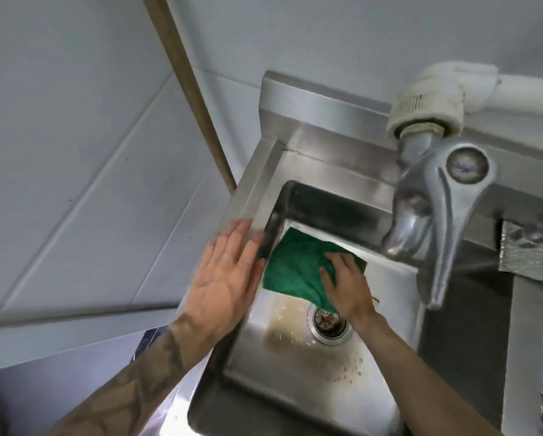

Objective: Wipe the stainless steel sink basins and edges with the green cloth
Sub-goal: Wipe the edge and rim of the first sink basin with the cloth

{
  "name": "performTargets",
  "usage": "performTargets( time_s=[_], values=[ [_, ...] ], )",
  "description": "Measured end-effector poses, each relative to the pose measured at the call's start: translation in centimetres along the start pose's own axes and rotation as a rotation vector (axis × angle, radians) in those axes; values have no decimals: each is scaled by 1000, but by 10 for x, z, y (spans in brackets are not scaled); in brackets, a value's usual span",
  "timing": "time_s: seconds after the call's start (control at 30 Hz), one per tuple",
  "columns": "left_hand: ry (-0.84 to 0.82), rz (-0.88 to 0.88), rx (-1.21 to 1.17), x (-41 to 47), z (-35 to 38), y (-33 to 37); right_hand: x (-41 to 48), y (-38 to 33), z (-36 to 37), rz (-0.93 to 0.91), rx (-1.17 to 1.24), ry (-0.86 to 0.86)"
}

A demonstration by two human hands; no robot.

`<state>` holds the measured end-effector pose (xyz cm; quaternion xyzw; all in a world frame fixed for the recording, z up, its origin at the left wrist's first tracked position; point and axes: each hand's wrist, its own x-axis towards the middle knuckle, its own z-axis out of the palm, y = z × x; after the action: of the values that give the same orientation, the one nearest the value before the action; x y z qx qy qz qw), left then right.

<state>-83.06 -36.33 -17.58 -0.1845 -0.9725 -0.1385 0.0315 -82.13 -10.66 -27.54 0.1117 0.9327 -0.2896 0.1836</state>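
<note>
Pale grey wall tiles (90, 152) fill the left and top of the head view, with a brown pole (188, 89) leaning across them down to the corner of a stainless steel sink. The left sink basin (295, 382) lies below, its floor stained brownish around the drain strainer (328, 324) and dotted with small crumbs toward the near side. The green cloth (292, 269) lies spread on the basin floor in the far left corner, touching the left wall. The right hand (350, 291) rests on the cloth's right part, its fingers (336, 258) spread and pressing down on the fabric. The left hand (223, 278) lies flat over the sink's left rim (251, 190), fingers (232, 240) straight and close together, holding nothing; their tips are blurred. A metal faucet (437, 221) with a lever handle hangs over the basin's right side, joined to a white pipe fitting (421, 99). A second basin (465, 341) shows partly at the right.
</note>
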Motion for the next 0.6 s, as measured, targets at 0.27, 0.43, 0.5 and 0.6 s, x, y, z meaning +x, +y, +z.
performTargets(
  time_s=[0.27, 0.43, 0.5, 0.6],
  values=[
    [-213, 73, 296, -10, 22, -24, 59, 20, 67, -350, -516, -46],
    [-219, 74, 284, -12, 24, -22, 76, 26, 92, -287, -557, 52],
    [-227, 77, 274, -13, 23, -23, 77, 6, 107, -153, -447, 133],
    [-228, 91, 279, -13, 22, -25, 54, -20, 133, -68, -350, 173]
  ],
)
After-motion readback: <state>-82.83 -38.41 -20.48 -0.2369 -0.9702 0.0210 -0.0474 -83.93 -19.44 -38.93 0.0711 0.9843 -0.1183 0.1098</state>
